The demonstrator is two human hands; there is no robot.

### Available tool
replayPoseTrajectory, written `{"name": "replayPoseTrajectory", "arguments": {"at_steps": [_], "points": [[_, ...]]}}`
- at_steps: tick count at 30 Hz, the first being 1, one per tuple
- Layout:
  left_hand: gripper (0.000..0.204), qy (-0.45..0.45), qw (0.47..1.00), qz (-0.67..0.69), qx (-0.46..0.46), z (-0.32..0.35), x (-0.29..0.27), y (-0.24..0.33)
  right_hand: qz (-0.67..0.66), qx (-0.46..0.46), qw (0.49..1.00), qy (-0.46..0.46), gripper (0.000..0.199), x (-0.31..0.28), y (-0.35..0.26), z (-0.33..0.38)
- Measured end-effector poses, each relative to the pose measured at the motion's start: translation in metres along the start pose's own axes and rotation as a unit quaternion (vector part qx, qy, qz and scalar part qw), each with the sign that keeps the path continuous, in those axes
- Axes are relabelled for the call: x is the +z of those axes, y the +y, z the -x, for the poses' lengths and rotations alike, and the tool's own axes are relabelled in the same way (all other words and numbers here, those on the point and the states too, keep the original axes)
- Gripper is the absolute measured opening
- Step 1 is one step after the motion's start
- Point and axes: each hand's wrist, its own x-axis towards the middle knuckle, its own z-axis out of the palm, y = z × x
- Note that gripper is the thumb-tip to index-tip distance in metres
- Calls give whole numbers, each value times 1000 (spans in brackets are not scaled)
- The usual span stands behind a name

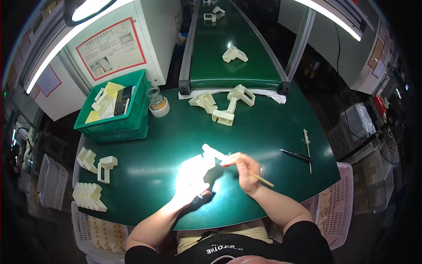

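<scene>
My left hand [192, 193], washed out by a bright light, is closed on a pale plastic part [190, 170]. Glare hides the part's outline and most of the fingers. In a pinch, my right hand [246, 170] grips a thin wooden stick [265, 180]. White wrapping covers the stick's far end [212, 152], which lies at the part's upper right edge; whether they touch I cannot tell. Beyond my hands, several cream plastic parts [223, 117] lie in a loose cluster.
Left, cream parts [89, 196] stand in rows near a green crate [112, 128] and a glass jar [154, 94]. Right lie a second wrapped stick [309, 152] and a black pen-like tool [295, 155]. A conveyor [237, 72] carries more parts. Pink baskets [345, 193] flank the table.
</scene>
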Motion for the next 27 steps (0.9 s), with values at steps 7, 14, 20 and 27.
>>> {"name": "replayPoseTrajectory", "arguments": {"at_steps": [7, 14, 20, 27], "points": [[45, -48, 973, 176, -144, 2, 3, 28, -133, 156, 976, -76, 35, -15, 7, -4], [11, 62, 969, -158, 178, -25, 23, 51, 7, 63, 990, -122, 35, 5, -16, 10], [20, -8, 972, 234, 1, -11, 16, 21, 96, 12, 993, -66, 25, -3, -3, 6], [54, 12, 900, 346, -265, -6, -4, 23, 10, -12, 1000, 21, 30, -13, 8, -2]]}}
